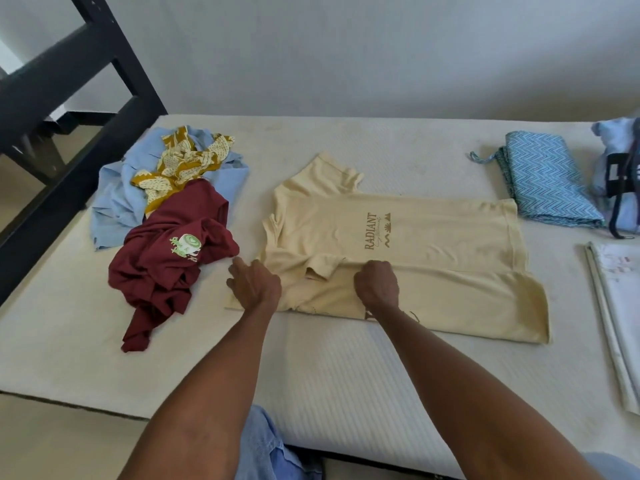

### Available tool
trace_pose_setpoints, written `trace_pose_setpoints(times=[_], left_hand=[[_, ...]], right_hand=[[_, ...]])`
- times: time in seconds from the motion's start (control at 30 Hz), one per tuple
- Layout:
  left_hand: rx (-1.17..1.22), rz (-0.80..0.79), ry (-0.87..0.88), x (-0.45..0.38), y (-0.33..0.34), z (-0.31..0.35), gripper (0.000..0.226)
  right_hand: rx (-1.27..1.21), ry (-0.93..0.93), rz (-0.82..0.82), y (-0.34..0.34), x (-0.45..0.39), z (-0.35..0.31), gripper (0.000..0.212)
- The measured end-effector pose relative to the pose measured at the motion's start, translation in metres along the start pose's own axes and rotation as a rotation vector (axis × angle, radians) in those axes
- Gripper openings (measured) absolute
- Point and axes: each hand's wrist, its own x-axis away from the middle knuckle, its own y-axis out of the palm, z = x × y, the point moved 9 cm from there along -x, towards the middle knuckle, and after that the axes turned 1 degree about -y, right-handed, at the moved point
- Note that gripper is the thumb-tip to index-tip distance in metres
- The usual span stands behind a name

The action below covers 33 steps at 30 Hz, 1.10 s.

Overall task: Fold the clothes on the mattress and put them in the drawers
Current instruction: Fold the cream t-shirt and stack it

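A cream T-shirt point(415, 237) printed "RADIANT" lies spread sideways on the white mattress point(329, 368), its near long edge folded in over the body. My left hand point(254, 284) rests on the shirt's collar end with fingers stretched out flat. My right hand point(377, 285) sits on the folded near edge with its fingers curled, pinching the cloth at the fold. To the left lies a crumpled maroon T-shirt point(166, 271) with a green print, over a yellow patterned cloth point(183, 164) and a light blue garment point(114, 199).
A folded blue zigzag cloth point(547, 181) lies at the right, with a pale blue bundle and dark strap point(620, 174) beyond it. A folded white item point(616, 306) lies at the right edge. A black bed frame point(86, 98) stands at the left. A wall runs behind.
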Motion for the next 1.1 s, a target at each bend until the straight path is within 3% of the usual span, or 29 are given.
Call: trace_pose_setpoints(times=[0.03, 0.1, 0.17, 0.27, 0.3, 0.37, 0.43, 0.57, 0.67, 0.77, 0.93, 1.1], left_hand=[[-0.003, 0.074, 0.026, -0.001, -0.005, 0.007, 0.027], [-0.039, 0.14, 0.329, 0.0, 0.001, 0.053, 0.033], [-0.146, 0.011, 0.588, 0.009, 0.029, 0.103, 0.029], [-0.086, -0.011, 0.392, -0.003, 0.031, 0.136, 0.024], [-0.065, 0.018, 0.438, -0.005, 0.032, 0.16, 0.026], [-0.018, 0.075, 0.67, -0.006, 0.037, 0.211, 0.038], [-0.007, -0.025, 0.855, -0.01, 0.054, 0.259, 0.045], [-0.066, -0.103, 0.922, -0.044, 0.08, 0.31, 0.054], [-0.295, -0.182, 0.978, -0.064, 0.105, 0.324, 0.062], [-0.412, -0.2, 0.965, -0.078, 0.109, 0.326, 0.05], [-0.477, 0.004, 1.03, -0.079, 0.088, 0.317, 0.029], [-0.362, 0.152, 1.04, -0.042, 0.049, 0.273, 0.01]], right_hand=[[-0.015, 0.033, 0.063, -0.011, 0.0, 0.013, 0.023], [-0.009, -0.041, 0.085, -0.026, -0.007, 0.029, 0.025], [0.001, 0.012, 0.12, -0.044, -0.018, 0.06, 0.025], [-0.045, 0.28, 0.23, -0.084, -0.045, 0.118, 0.024], [0.005, 0.281, 0.28, -0.098, -0.061, 0.129, 0.024], [0.155, 0.134, 0.362, -0.123, -0.091, 0.129, 0.024], [0.282, -0.02, 0.349, -0.137, -0.126, 0.133, 0.026], [0.475, -0.204, 0.265, -0.151, -0.179, 0.155, 0.037], [0.576, -0.25, 0.258, -0.157, -0.199, 0.172, 0.047], [0.671, -0.191, 0.202, -0.161, -0.209, 0.19, 0.051], [0.715, -0.181, 0.303, -0.182, -0.192, 0.192, 0.027], [0.606, -0.241, 0.414, -0.196, -0.134, 0.198, 0.022]])
